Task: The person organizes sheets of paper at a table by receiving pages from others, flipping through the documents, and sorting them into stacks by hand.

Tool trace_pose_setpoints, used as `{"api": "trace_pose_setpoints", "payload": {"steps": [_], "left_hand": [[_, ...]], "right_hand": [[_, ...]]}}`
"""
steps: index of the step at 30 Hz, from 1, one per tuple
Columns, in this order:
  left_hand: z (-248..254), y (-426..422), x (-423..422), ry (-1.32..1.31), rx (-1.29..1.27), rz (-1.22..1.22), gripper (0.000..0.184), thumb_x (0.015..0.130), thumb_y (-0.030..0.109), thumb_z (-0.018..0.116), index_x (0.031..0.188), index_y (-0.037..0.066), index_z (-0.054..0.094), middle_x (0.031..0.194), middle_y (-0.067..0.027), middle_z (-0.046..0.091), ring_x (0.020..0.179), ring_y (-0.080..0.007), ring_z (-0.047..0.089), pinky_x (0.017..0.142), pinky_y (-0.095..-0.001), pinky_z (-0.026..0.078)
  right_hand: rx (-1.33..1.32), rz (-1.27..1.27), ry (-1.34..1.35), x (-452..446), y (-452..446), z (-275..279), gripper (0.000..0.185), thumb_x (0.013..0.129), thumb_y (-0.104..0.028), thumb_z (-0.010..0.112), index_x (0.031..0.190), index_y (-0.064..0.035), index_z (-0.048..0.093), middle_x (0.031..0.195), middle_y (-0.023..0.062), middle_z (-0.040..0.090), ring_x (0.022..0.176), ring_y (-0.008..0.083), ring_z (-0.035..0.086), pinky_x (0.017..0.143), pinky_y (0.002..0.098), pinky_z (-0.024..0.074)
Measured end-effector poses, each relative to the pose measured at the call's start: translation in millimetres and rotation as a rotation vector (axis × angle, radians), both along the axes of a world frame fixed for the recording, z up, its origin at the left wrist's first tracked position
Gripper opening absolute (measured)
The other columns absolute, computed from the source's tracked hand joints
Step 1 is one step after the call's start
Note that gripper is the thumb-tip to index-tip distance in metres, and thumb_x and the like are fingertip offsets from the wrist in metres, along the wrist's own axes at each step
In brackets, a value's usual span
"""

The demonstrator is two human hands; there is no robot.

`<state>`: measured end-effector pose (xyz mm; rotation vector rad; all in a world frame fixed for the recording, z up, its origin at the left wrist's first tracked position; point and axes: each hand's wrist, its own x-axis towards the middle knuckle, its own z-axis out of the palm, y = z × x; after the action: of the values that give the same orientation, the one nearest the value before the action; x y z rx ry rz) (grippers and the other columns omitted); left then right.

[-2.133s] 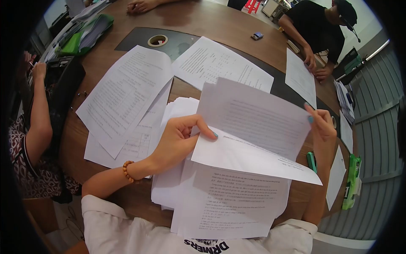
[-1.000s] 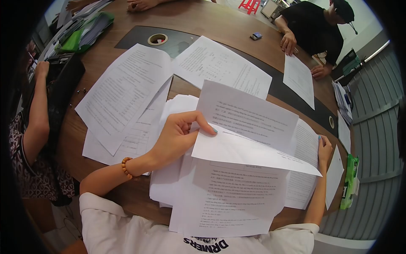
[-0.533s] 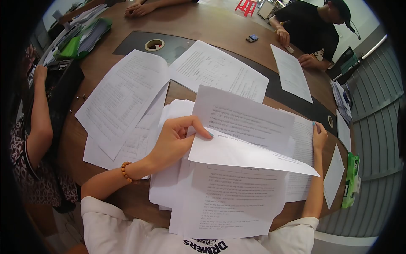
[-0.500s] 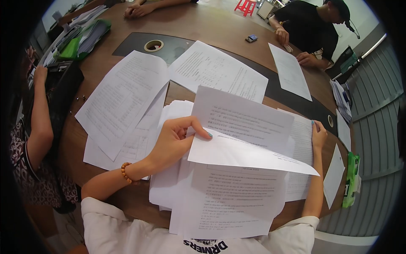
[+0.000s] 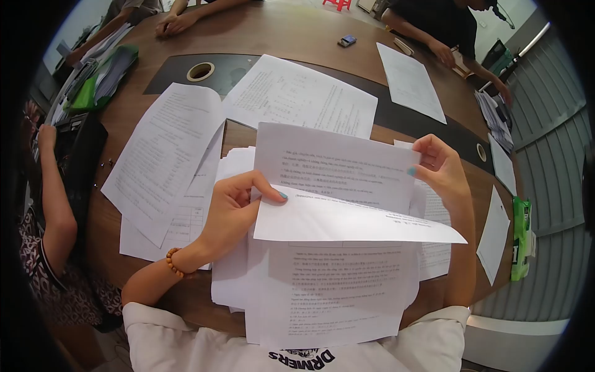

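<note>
The left hand reaches in from the lower left, wrist bent inward, its grip pinching the left edge of a white flap between thumb and curled fingers. The right hand is raised on a bent wrist, its grip closed on the upper right corner of a printed page, thumb on the near face. Flap and page are held above one lower printed sheet and a pile of papers, in front of the wearer; the pile cannot be counted. One bead bracelet circles the left wrist. Farther over the brown counter lie at least two overlapping sheets to the left, one middle sheet, one far sheet, one tape roll, one small blue object and, at the right edge, one green packet
</note>
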<state>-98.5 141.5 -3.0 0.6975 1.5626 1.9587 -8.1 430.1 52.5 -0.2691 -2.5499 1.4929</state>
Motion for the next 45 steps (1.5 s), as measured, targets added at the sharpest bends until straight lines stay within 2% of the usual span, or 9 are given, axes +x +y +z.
{"api": "trace_pose_setpoints", "payload": {"steps": [10, 13, 15, 19, 22, 35, 37, 40, 45], "left_hand": [[0.7, -1.2, 0.2, -0.028, 0.007, -0.002, 0.011, 0.074, -0.007, 0.046, 0.074, 0.000, 0.055, 0.077, -0.0076, 0.058, 0.068, -0.0064, 0.055, 0.057, -0.0148, 0.043], [0.2, 0.0, 0.5, -0.031, 0.023, 0.004, 0.011, 0.075, -0.006, 0.046, 0.074, 0.000, 0.055, 0.077, -0.0072, 0.058, 0.067, -0.0059, 0.054, 0.057, -0.0144, 0.043], [0.4, -0.7, 0.0, -0.029, 0.031, 0.011, 0.011, 0.075, -0.006, 0.046, 0.074, 0.000, 0.055, 0.077, -0.0069, 0.058, 0.067, -0.0056, 0.054, 0.057, -0.0141, 0.043], [0.9, -2.0, -0.3, -0.021, -0.002, -0.012, 0.010, 0.075, -0.006, 0.047, 0.075, 0.000, 0.056, 0.077, -0.0063, 0.058, 0.066, -0.0049, 0.054, 0.056, -0.0139, 0.042], [0.1, -1.5, -0.6, -0.009, 0.001, -0.013, 0.010, 0.075, -0.005, 0.047, 0.075, 0.000, 0.056, 0.077, -0.0061, 0.058, 0.065, -0.0048, 0.054, 0.056, -0.0140, 0.042], [-0.5, -0.8, -0.8, -0.010, 0.026, -0.019, 0.011, 0.074, -0.007, 0.046, 0.074, 0.000, 0.055, 0.077, -0.0065, 0.058, 0.068, -0.0057, 0.054, 0.059, -0.0155, 0.043], [0.1, -0.9, -0.5, -0.015, 0.020, -0.013, 0.012, 0.074, -0.008, 0.046, 0.074, 0.000, 0.055, 0.077, -0.0065, 0.058, 0.068, -0.0057, 0.054, 0.059, -0.0155, 0.043], [0.2, -0.4, -0.6, -0.018, 0.020, -0.012, 0.012, 0.074, -0.008, 0.046, 0.074, -0.001, 0.055, 0.076, -0.0065, 0.058, 0.068, -0.0058, 0.054, 0.059, -0.0154, 0.043], [0.1, -0.6, -0.5, -0.012, 0.020, -0.016, 0.012, 0.074, -0.008, 0.046, 0.074, -0.001, 0.055, 0.077, -0.0067, 0.058, 0.068, -0.0061, 0.054, 0.059, -0.0157, 0.044]], "right_hand": [[-0.002, -0.216, 0.116, 12.9, -13.7, -2.2, 0.008, 0.069, -0.008, 0.064, 0.073, -0.0010, 0.063, 0.058, 0.0032, 0.056, 0.052, 0.0063, 0.050, 0.049, 0.0161, 0.0379], [0.238, -0.239, 0.240, 13.6, -25.2, -0.1, 0.016, 0.073, -0.009, 0.060, 0.088, -0.0031, 0.062, 0.062, 0.0025, 0.057, 0.055, 0.0059, 0.049, 0.050, 0.0160, 0.0373], [0.769, -0.234, 0.491, 13.1, -24.7, 3.4, 0.023, 0.075, -0.009, 0.057, 0.097, -0.0043, 0.058, 0.067, 0.0016, 0.057, 0.060, 0.0058, 0.048, 0.053, 0.0159, 0.0376], [0.695, -0.471, 0.377, 27.8, -11.5, 12.4, 0.022, 0.076, -0.010, 0.057, 0.097, -0.0034, 0.058, 0.070, 0.0006, 0.056, 0.064, 0.0061, 0.048, 0.057, 0.0158, 0.0381], [0.068, -0.579, 0.505, 33.3, 11.4, 5.9, 0.013, 0.076, -0.013, 0.057, 0.079, -0.0001, 0.059, 0.066, 0.0008, 0.054, 0.062, 0.0044, 0.049, 0.058, 0.0150, 0.0374], [-0.018, -0.484, 0.432, 23.0, 14.5, -5.8, 0.021, 0.082, -0.020, 0.050, 0.078, -0.0014, 0.058, 0.062, -0.0020, 0.053, 0.054, 0.0002, 0.043, 0.047, 0.0132, 0.0321], [0.683, -0.387, 0.586, 18.6, 10.3, 2.0, 0.021, 0.082, -0.022, 0.050, 0.082, -0.0036, 0.059, 0.065, -0.0023, 0.054, 0.055, 0.0004, 0.042, 0.047, 0.0141, 0.0315], [0.946, -0.472, 0.522, 24.2, 8.5, 6.6, 0.022, 0.083, -0.024, 0.047, 0.085, -0.0061, 0.061, 0.071, -0.0025, 0.053, 0.056, 0.0012, 0.042, 0.047, 0.0145, 0.0307], [0.313, -0.694, 0.568, 20.8, 12.5, 8.9, 0.024, 0.085, -0.025, 0.044, 0.086, -0.0038, 0.056, 0.071, -0.0012, 0.051, 0.060, 0.0021, 0.044, 0.051, 0.0144, 0.0341]]}}
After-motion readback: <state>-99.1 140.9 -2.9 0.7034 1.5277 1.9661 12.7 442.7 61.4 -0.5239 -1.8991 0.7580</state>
